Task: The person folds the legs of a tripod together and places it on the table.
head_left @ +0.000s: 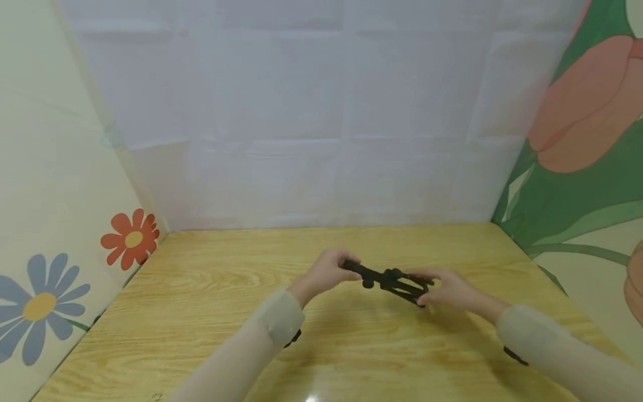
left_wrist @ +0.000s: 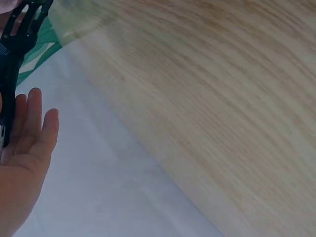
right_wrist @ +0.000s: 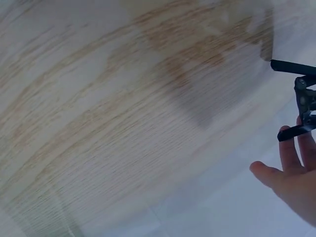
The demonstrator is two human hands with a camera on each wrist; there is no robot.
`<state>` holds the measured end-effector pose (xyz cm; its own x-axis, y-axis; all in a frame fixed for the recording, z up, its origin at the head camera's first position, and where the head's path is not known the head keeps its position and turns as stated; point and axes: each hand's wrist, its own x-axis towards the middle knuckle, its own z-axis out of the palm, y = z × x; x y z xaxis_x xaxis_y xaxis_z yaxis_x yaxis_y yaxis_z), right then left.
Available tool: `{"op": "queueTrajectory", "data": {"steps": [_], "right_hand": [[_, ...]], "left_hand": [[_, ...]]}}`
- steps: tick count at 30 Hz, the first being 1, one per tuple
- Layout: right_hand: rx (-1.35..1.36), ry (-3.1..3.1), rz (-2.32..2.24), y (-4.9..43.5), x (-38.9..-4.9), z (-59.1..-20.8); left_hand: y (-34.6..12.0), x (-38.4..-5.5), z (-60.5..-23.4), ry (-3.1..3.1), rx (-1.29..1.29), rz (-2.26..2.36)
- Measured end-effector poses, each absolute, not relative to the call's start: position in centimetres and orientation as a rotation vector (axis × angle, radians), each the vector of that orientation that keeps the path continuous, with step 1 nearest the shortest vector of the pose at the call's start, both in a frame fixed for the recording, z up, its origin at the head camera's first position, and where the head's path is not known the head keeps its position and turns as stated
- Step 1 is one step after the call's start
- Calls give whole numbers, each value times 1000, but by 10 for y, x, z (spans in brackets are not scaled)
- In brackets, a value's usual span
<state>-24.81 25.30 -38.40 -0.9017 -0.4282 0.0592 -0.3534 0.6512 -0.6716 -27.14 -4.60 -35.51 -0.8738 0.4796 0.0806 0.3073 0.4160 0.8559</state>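
Note:
A black folding tripod (head_left: 389, 279) with knobs and several thin legs is held above the wooden table between both hands. My left hand (head_left: 331, 269) grips its narrow end between thumb and fingers. In the left wrist view that end of the tripod (left_wrist: 9, 74) lies along the left hand (left_wrist: 32, 143), whose other fingers stick out past it; the thumb is mostly out of frame. At the leg end, my right hand (head_left: 449, 287) holds the spread legs with thumb and fingers. The right wrist view shows fingers of the right hand (right_wrist: 296, 173) touching a leg of the tripod (right_wrist: 295, 132).
The wood-grain table (head_left: 226, 296) reaches back to a creased white sheet (head_left: 301, 111). A cream panel with painted flowers (head_left: 60, 151) stands on the left. On the right is a panel with large pink and green plant shapes (head_left: 582, 123). Dark straps show under both sleeves.

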Motion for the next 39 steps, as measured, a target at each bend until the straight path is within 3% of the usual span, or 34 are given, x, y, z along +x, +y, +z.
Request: {"op": "queueTrajectory", "data": {"steps": [11,39], "right_hand": [[-554,2810,-1043,244,-246,-389],[-742,2867,-969,234,-251,-402]], "left_hand": [[-55,-271,-379,2599,687,1284],[-61,-275,-407,2682,596,1084]]}}
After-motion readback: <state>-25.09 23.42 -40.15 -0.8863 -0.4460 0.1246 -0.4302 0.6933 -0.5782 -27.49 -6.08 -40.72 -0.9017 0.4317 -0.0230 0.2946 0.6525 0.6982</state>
